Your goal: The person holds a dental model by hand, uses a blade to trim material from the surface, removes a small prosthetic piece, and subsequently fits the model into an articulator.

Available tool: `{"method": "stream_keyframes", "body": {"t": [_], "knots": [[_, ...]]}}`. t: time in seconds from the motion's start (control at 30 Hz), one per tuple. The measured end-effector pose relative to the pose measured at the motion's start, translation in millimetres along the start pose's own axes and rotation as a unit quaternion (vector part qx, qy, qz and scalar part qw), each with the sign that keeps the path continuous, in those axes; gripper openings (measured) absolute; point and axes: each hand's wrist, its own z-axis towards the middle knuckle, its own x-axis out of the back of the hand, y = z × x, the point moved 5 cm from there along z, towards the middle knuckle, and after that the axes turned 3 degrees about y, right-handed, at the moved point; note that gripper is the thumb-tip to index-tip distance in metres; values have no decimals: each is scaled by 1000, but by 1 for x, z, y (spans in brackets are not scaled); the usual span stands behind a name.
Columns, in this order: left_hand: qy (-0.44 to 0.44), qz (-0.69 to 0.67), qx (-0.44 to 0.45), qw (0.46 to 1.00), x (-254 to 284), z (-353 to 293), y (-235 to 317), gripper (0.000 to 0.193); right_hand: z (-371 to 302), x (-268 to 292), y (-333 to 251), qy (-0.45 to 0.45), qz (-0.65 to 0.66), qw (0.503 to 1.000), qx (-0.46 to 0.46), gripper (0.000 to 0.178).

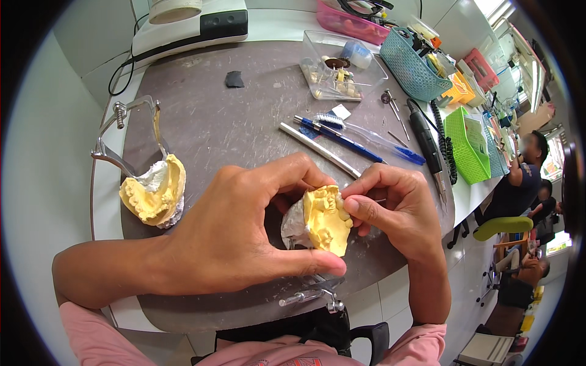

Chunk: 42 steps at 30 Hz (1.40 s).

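Observation:
A yellow dental cast (325, 222) on a white plaster base is gripped in my left hand (238, 213), thumb along its near edge and fingers over the far side. Part of a metal articulator frame (311, 293) shows beneath it. My right hand (394, 210) pinches at the cast's right edge, thumb and forefinger on a row of pale tooth-shaped pieces (345, 210); whether these are loose or attached I cannot tell. To the left, a second yellow dental cast (155, 194) rests on the table, joined to another metal articulator frame (119, 131).
Beyond my hands lie a metal rod-like tool (317, 148), a blue pen (339, 139), a toothbrush (378, 142) and a black handpiece (427, 140). Farther back stand a clear plastic box (311, 52), a teal basket (406, 70) and a green basket (464, 146). Other people (525, 165) sit at right.

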Motion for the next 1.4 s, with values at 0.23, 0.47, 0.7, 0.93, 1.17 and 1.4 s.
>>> {"method": "stream_keyframes", "body": {"t": [0.23,0.47,0.7,0.93,1.17,1.4], "knots": [[-10,-12,15,1000,0,-1,1,73,2,-1,-1,-10,-16,1000,13,14],[-13,-18,33,999,-2,1,-3,72,-1,2,-1,-16,20,1000,1,19],[-15,-4,22,1000,1,-1,-2,72,-1,5,1,-24,27,999,-17,22],[-10,10,1,1000,2,0,-1,73,1,3,0,-23,21,999,-28,22],[11,27,-26,999,2,-1,-1,72,0,2,0,-27,19,999,-22,20],[25,30,-61,997,4,-4,3,72,-3,4,1,-30,14,999,3,23]]}}
